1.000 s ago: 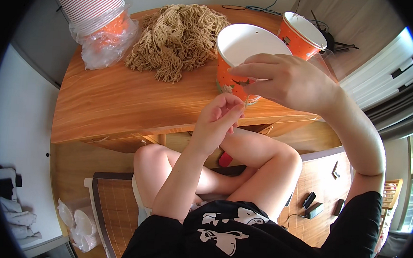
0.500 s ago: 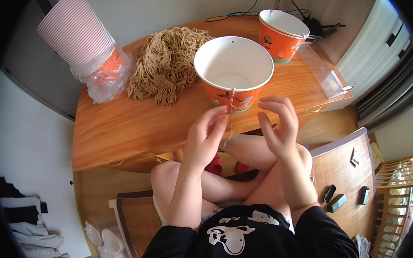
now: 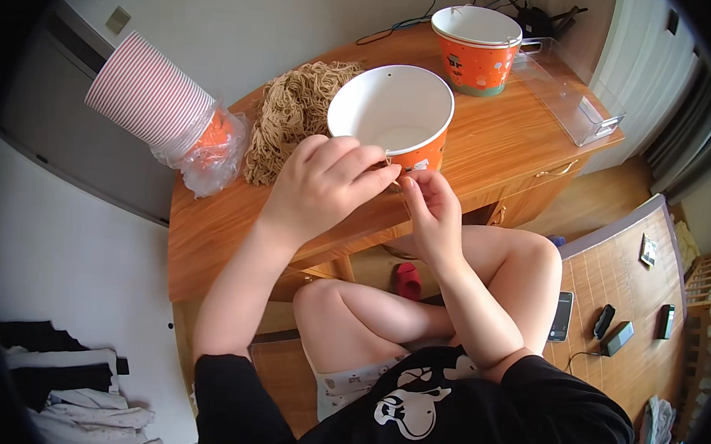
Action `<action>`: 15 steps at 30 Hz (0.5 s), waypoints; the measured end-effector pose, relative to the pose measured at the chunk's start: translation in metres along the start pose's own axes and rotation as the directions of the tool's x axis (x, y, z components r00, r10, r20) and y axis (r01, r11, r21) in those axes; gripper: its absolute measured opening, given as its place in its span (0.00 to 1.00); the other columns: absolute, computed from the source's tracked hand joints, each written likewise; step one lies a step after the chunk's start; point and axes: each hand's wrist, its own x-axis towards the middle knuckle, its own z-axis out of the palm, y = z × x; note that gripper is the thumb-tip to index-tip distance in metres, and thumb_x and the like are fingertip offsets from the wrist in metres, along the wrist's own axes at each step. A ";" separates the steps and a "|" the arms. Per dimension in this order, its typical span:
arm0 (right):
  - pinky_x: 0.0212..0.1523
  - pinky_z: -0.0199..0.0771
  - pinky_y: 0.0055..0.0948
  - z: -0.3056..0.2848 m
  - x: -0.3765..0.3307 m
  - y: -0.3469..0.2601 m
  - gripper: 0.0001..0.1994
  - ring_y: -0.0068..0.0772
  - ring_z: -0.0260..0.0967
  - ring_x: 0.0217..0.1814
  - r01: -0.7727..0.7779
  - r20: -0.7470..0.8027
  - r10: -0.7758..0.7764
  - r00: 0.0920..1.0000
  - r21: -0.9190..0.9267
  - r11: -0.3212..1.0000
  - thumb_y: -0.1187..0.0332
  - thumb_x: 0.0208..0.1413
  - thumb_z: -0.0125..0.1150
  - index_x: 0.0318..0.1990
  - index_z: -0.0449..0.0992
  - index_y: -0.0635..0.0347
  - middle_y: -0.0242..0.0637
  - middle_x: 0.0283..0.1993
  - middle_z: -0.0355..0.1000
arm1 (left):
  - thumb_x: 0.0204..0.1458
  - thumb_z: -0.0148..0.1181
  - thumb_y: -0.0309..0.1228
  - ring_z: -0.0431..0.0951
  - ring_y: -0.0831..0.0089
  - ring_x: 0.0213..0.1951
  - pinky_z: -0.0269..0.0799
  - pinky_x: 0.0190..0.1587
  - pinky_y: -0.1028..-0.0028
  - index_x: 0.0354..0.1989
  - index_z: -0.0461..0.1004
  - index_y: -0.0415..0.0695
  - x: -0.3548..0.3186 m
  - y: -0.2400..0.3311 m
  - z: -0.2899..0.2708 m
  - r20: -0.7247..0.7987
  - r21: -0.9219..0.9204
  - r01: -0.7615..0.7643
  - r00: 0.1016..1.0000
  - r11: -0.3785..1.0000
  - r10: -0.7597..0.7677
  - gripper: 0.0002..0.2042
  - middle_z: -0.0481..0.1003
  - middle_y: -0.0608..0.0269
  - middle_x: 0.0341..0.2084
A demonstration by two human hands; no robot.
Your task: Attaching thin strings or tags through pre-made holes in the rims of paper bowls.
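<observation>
Drawn together since half a second ago, the person's bare left hand point(image 3: 317, 183) and bare right hand point(image 3: 435, 219) now nearly touch at the fingertips; the right had been spread open and apart. The right thumb and forefinger pinch a thin beige cord point(image 3: 388, 156), mostly hidden by fingers; whether the left fingertips, bunched just beside them, also grip it cannot be told. That cord hangs at the six o'clock rim of a round orange paper bucket with a white inside point(image 3: 391, 102), standing upright on a glossy brown wooden table point(image 3: 490, 145). From this bucket, a tangled heap of tan yarn point(image 3: 293, 108) lies at nine o'clock; farther out that way leans a stack of pink-and-white striped paper buckets point(image 3: 153, 92), its lower end in clear crinkled plastic point(image 3: 216, 169). Nested orange paper buckets point(image 3: 475, 65) stand between one and two o'clock, a clear plastic tray point(image 3: 568, 106) near three.
</observation>
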 end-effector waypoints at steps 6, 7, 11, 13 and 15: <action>0.44 0.70 0.19 0.002 0.004 -0.002 0.09 0.16 0.71 0.39 -0.107 0.134 0.090 0.987 0.127 0.986 0.67 0.69 0.55 0.44 0.75 0.65 0.30 0.37 0.76 | 0.50 0.62 0.34 0.72 0.80 0.42 0.67 0.41 0.75 0.37 0.78 0.55 0.005 -0.009 0.009 0.032 0.101 -0.181 0.983 0.978 0.179 0.06 0.73 0.78 0.38; 0.45 0.71 0.20 0.001 0.005 -0.002 0.09 0.16 0.71 0.40 -0.120 0.178 0.095 0.979 0.133 0.984 0.67 0.69 0.55 0.44 0.75 0.64 0.29 0.37 0.76 | 0.50 0.62 0.34 0.71 0.80 0.41 0.67 0.40 0.75 0.36 0.77 0.55 0.005 -0.009 0.011 0.030 0.123 -0.177 0.984 0.976 0.175 0.05 0.72 0.78 0.37; 0.43 0.71 0.21 0.002 0.006 -0.005 0.09 0.17 0.71 0.38 -0.149 0.239 0.093 0.967 0.228 0.962 0.65 0.70 0.54 0.45 0.75 0.62 0.29 0.35 0.75 | 0.50 0.61 0.33 0.72 0.79 0.38 0.66 0.37 0.76 0.33 0.76 0.54 0.003 -0.009 0.014 0.041 0.144 -0.152 0.988 0.978 0.148 0.03 0.72 0.78 0.33; 0.38 0.69 0.21 -0.001 0.009 -0.008 0.11 0.18 0.69 0.34 -0.263 0.317 0.159 0.935 0.319 0.911 0.63 0.71 0.51 0.47 0.76 0.60 0.28 0.32 0.73 | 0.51 0.61 0.33 0.73 0.79 0.38 0.66 0.36 0.76 0.34 0.76 0.53 -0.002 -0.009 0.017 0.027 0.097 -0.124 0.992 0.987 0.122 0.03 0.73 0.77 0.33; 0.36 0.67 0.20 -0.002 0.009 -0.017 0.12 0.18 0.68 0.32 -0.378 0.341 0.260 0.903 0.345 0.859 0.62 0.71 0.51 0.48 0.76 0.60 0.28 0.30 0.73 | 0.51 0.61 0.33 0.74 0.78 0.37 0.67 0.35 0.76 0.34 0.77 0.52 -0.010 -0.008 0.019 0.017 0.053 -0.097 0.995 0.994 0.096 0.04 0.73 0.76 0.32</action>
